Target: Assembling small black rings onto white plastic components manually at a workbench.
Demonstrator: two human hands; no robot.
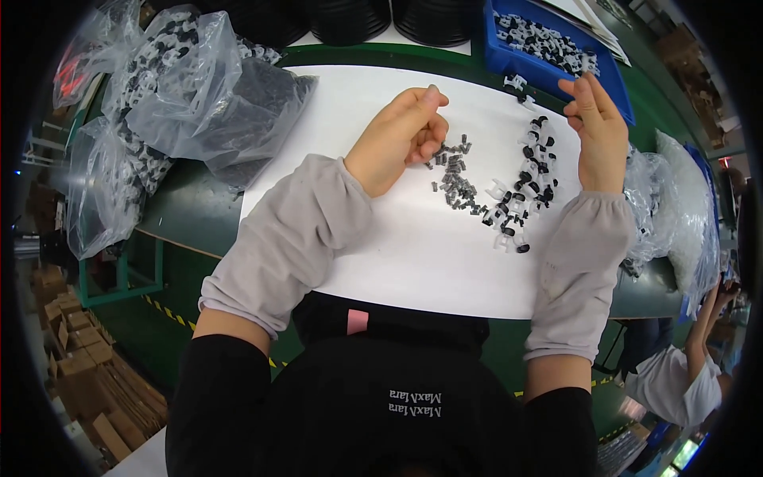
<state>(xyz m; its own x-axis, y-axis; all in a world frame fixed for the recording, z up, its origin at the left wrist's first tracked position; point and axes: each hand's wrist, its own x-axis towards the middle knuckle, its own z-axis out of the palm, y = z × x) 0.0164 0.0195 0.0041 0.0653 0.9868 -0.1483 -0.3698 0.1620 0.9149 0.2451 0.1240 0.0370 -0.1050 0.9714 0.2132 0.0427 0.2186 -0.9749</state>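
Two hands work over a broad green desk [199, 199], its top covered by a smooth white sheet [413, 254]. Big crinkled clear plastic bags [199, 95] slump at the far left, stuffed with black-and-white parts, and more glossy bags [675, 207] crowd the right edge. A blue plastic bin [556, 63], rectangular, sits at the far right corner, loaded with the same small clips. Round black tubs [350, 20] line the back edge.

On the sheet, a curving heap of white and black clips [520, 191] runs down toward the right forearm, and beside it lies a scatter of tiny dark grey cylinders [457, 179]. Left hand [401, 139], grey fabric sleeve to the wrist, is curled with fingertips pinched together right at the grey cylinders; what it pinches is too small to tell. Right hand [598, 131] is raised just beyond the clip heap, fingers drawn close around something small and pale, hard to make out. Another person's pale sleeve [675, 381] shows low right.
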